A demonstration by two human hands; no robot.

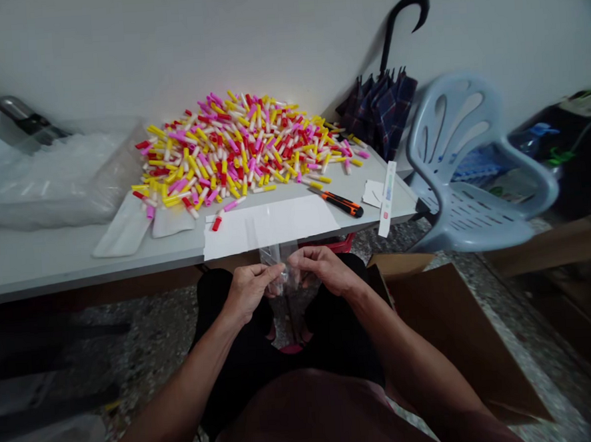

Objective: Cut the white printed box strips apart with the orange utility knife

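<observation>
Between my hands, just past the table's front edge and above my lap, is a clear plastic bag. My left hand pinches its near end between thumb and fingers. My right hand pinches the same end from the other side, thumb and fingers together. Beyond them a white sheet of paper lies at the table edge, partly under the bag. Behind it spreads a big heap of small plastic tubes in yellow, red, pink and white.
An orange and black utility knife lies right of the paper, near a white strip. Left stands a large clear bag of whitish contents. A folded umbrella, a grey-blue chair and an open cardboard box are at right.
</observation>
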